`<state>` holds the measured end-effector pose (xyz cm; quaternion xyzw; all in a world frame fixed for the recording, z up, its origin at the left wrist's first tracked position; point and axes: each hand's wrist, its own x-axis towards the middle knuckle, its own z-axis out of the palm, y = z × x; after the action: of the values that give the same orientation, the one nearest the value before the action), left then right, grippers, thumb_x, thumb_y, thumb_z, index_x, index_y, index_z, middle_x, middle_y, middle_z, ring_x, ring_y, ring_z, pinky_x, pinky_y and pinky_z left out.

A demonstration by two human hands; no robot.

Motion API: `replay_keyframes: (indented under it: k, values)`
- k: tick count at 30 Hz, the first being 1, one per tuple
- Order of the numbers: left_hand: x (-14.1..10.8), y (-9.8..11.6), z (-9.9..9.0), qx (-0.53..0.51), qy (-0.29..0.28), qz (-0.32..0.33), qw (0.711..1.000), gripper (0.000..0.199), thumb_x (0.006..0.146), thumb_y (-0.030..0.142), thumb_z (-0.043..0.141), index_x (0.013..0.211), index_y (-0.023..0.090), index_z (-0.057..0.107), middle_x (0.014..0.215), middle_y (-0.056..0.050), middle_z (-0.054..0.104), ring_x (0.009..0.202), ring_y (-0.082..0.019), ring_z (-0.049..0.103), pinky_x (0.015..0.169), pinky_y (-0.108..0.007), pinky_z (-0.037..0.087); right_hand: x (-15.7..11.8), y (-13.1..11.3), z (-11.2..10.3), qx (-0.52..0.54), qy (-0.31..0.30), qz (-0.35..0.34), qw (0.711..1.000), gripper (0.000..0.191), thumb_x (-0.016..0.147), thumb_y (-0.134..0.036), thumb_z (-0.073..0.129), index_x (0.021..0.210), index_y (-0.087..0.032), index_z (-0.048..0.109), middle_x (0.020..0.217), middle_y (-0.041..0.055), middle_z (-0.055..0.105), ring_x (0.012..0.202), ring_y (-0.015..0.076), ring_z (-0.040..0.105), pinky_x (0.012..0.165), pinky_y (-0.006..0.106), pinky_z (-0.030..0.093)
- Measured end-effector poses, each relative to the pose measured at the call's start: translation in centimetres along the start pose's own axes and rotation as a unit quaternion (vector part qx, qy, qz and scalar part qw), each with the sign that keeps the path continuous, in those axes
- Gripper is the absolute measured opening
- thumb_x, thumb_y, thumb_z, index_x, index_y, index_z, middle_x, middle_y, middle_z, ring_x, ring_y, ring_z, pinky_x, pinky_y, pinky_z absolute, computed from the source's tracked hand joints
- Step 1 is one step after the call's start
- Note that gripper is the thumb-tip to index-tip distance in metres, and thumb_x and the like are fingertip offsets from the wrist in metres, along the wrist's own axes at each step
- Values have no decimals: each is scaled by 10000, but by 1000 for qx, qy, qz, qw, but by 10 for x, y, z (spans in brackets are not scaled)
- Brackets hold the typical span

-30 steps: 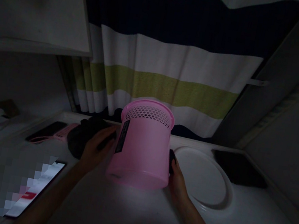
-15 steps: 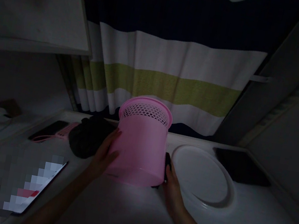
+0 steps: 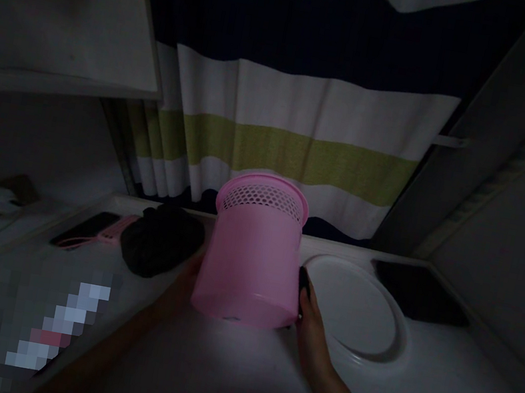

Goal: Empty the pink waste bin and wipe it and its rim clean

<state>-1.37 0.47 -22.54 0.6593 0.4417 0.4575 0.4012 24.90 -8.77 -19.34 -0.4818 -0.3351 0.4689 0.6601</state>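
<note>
A pink plastic waste bin [image 3: 253, 256] with a band of small holes under its rim is tilted, its rim leaning away from me and its base turned partly toward me. My left hand [image 3: 181, 287] is closed on the bin's lower left side, its fingertips mostly hidden behind it. At the lower right side my right hand [image 3: 313, 327] grips the bin. A small black thing [image 3: 304, 282] shows between those fingers and the bin wall; what it is I cannot make out.
Right of the bin lies a round white lid [image 3: 359, 308], with a dark flat item [image 3: 421, 292] beyond it. Left are a crumpled black bag [image 3: 160, 243], a pink strapped item [image 3: 117, 230], a dark phone-like slab [image 3: 87, 228] and a blurred-out device [image 3: 59, 330]. A striped curtain [image 3: 275, 151] hangs behind.
The bin has shifted slightly right and turned, so a mark near its base now sits closer to the middle. My left hand has slid lower and further behind the bin; the right hand moved slightly right.
</note>
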Motion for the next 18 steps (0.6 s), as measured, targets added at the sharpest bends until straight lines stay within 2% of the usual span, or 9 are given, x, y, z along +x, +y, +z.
replay_keyframes:
  k: [2, 4, 6, 8, 10, 13, 18]
  values:
    - [3, 10, -13, 63, -2, 48, 997, 531, 828, 444, 468, 1295, 198, 409, 1397, -95, 395, 1291, -279, 341, 1060, -467, 277, 0, -3, 0, -6, -1, 2, 1000, 536, 808, -536, 474, 1310, -365, 398, 1433, -62, 316, 1320, 204, 266, 1073, 426, 224]
    - [7, 31, -19, 100, 14, 89, 991, 590, 833, 434, 464, 1354, 205, 310, 1443, -94, 315, 1322, -256, 289, 1061, -456, 277, 1, -5, 1, -12, -1, -2, 1000, 531, 803, -538, 483, 1301, -371, 410, 1431, -67, 321, 1319, 202, 270, 1075, 416, 221]
    - [9, 57, -15, 110, -5, 88, 990, 578, 849, 441, 436, 1365, 223, 295, 1458, -81, 291, 1323, -235, 292, 1059, -424, 293, 1, -6, 2, -15, -3, -5, 1000, 522, 804, -538, 483, 1297, -384, 409, 1431, -79, 318, 1320, 192, 267, 1076, 399, 222]
    - [8, 81, -6, 139, -38, 61, 988, 567, 851, 475, 418, 1350, 216, 339, 1463, -71, 285, 1336, -237, 261, 1091, -425, 220, 0, -5, 3, -15, -9, -5, 1000, 512, 811, -536, 474, 1298, -398, 400, 1434, -90, 309, 1321, 183, 264, 1079, 390, 214]
    - [3, 96, 5, 156, -33, 51, 986, 626, 844, 509, 410, 1375, 199, 294, 1475, -77, 253, 1351, -243, 219, 1110, -433, 149, -1, -3, 3, -15, -13, -5, 1000, 497, 822, -532, 460, 1299, -408, 393, 1436, -94, 303, 1320, 178, 263, 1084, 389, 201]
    - [-2, 92, 13, 153, -5, 59, 986, 672, 842, 529, 396, 1403, 203, 222, 1494, -70, 196, 1367, -240, 161, 1117, -438, 94, -2, 0, 2, -10, -17, -5, 1000, 476, 832, -522, 448, 1293, -416, 396, 1431, -89, 316, 1314, 178, 274, 1086, 400, 191]
    - [-1, 49, 12, 40, 28, 48, 998, 655, 839, 551, 381, 1391, 224, 247, 1490, -59, 214, 1364, -234, 178, 1118, -432, 113, 0, 5, 3, 14, -19, 6, 1000, 461, 827, -514, 460, 1277, -427, 412, 1423, -88, 333, 1312, 176, 279, 1075, 411, 215]
